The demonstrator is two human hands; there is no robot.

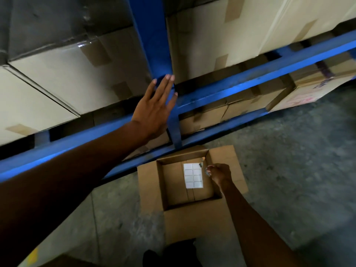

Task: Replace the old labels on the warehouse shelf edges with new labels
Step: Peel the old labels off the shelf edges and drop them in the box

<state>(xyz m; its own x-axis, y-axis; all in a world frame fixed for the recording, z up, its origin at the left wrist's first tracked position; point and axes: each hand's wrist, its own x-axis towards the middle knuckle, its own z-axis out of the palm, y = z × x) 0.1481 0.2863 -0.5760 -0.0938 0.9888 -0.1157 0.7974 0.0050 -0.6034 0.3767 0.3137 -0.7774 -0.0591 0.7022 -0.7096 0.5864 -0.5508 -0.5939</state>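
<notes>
My left hand point(155, 106) rests flat with fingers spread against the blue upright post point(152, 39) where it meets the blue shelf beam point(240, 83). An open cardboard box point(173, 201) sits on the floor below, and a white sheet of labels point(193, 175) lies on its bottom. My right hand point(218, 173) hovers over the box's right edge, fingers pinched on a small crumpled scrap point(207, 171); what the scrap is cannot be told. No label shows on the beam near my left hand.
Large taped cartons point(63, 74) fill the shelf left and right of the post. More cartons point(308, 91) sit on the lower level under the beam. The floor point(289, 160) is grey concrete. A small dark item point(201, 164) lies by the sheet's top corner.
</notes>
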